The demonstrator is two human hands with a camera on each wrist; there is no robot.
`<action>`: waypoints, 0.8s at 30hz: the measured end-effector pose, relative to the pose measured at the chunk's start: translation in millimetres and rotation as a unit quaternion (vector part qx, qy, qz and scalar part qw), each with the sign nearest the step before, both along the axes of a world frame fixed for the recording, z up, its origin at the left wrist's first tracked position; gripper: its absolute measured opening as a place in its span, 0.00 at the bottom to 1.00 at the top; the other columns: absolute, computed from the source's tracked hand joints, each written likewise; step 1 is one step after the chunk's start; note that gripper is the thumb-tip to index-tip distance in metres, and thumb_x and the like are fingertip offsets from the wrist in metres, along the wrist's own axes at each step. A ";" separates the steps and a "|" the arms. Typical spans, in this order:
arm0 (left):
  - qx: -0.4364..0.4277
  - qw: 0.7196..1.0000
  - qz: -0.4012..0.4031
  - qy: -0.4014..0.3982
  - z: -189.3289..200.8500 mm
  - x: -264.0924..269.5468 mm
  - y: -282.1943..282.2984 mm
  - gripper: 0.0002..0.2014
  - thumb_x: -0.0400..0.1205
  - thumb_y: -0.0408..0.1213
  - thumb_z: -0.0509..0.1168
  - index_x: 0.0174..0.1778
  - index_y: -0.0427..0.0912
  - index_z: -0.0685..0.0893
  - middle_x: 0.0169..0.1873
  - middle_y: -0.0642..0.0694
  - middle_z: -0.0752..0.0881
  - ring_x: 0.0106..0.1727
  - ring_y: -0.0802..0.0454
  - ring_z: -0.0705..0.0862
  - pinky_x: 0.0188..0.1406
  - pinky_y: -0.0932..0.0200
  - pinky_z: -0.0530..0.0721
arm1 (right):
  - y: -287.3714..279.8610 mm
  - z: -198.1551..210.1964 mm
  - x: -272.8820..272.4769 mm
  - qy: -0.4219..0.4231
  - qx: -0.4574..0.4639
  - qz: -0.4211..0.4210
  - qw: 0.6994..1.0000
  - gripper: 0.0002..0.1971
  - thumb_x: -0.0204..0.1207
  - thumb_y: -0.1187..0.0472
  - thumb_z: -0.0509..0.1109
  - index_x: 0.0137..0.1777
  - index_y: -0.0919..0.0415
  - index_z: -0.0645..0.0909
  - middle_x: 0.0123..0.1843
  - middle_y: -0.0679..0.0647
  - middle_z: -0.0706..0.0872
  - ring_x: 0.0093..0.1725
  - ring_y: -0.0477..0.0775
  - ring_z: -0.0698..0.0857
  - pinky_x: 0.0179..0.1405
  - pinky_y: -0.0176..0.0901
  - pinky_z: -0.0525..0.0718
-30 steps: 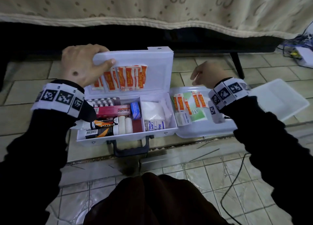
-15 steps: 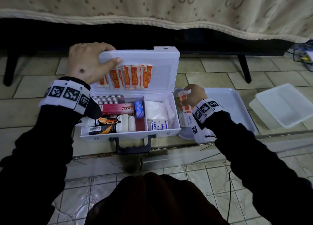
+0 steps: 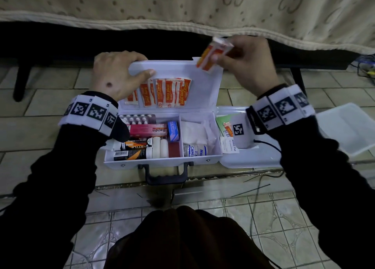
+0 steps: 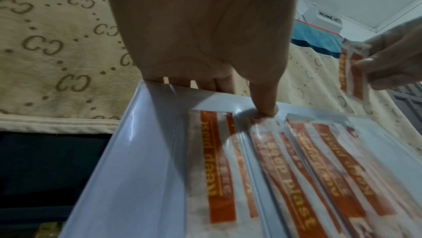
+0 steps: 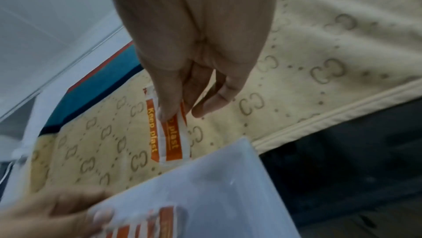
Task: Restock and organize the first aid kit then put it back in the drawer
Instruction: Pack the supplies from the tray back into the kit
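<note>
Right grip pinches plaster strips; left grip clasps kit lid edge

The left hand hides the leftmost plasters in the lid; its fingers go behind the lid's far edge. The right wrist band covers much of the tray. Small box labels are partly unreadable.

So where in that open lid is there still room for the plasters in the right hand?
The lid is bare on its right half, between the tucked plasters and its right edge, just below the right hand and its plasters. The left half is crowded: plasters overlap there, and the left hand grips that corner.
</note>
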State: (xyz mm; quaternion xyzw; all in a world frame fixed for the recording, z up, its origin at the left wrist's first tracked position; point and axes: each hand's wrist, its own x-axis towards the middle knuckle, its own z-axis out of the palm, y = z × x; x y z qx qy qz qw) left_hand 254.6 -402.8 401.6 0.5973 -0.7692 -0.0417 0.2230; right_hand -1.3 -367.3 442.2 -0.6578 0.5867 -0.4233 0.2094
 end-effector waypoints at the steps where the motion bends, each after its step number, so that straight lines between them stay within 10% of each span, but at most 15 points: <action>1: 0.002 1.000 0.000 0.001 -0.1 0.4 0.3 0.23 0.79 0.58 0.62 0.64 0.47 0.81 0.58 0.42 0.85 0.63 0.40 0.78 0.70 0.46 0.63 | -2.3 1.5 10.4 0.026 -0.009 0.004 1.000 0.08 0.68 0.62 0.76 0.48 0.58 0.88 0.35 0.44 0.84 0.32 0.30 0.80 0.38 0.24 0.77; 8: -0.006 1.000 -0.005 0.004 -1.6 2.5 0.2 0.21 0.79 0.57 0.63 0.62 0.49 0.82 0.57 0.43 0.86 0.63 0.40 0.79 0.68 0.47 0.65 | -12.9 -16.6 46.1 0.119 0.026 0.007 0.993 0.08 0.70 0.64 0.75 0.50 0.61 0.88 0.39 0.48 0.84 0.41 0.42 0.81 0.34 0.16 0.70; 17: -0.007 1.000 -0.006 0.003 -1.0 2.5 -0.1 0.21 0.79 0.58 0.62 0.62 0.50 0.82 0.57 0.45 0.86 0.62 0.42 0.79 0.69 0.47 0.65 | -13.4 -18.8 58.0 0.187 0.018 -0.007 0.982 0.07 0.72 0.64 0.70 0.49 0.61 0.87 0.45 0.59 0.90 0.49 0.58 0.86 0.51 0.43 0.82; 24: -0.011 1.000 -0.009 -0.005 -2.1 1.9 -1.7 0.21 0.80 0.57 0.61 0.62 0.49 0.82 0.57 0.44 0.86 0.61 0.42 0.80 0.68 0.47 0.66 | -13.5 -18.5 55.7 0.206 0.023 -0.023 0.978 0.07 0.73 0.65 0.68 0.47 0.63 0.87 0.43 0.59 0.89 0.46 0.57 0.86 0.46 0.42 0.82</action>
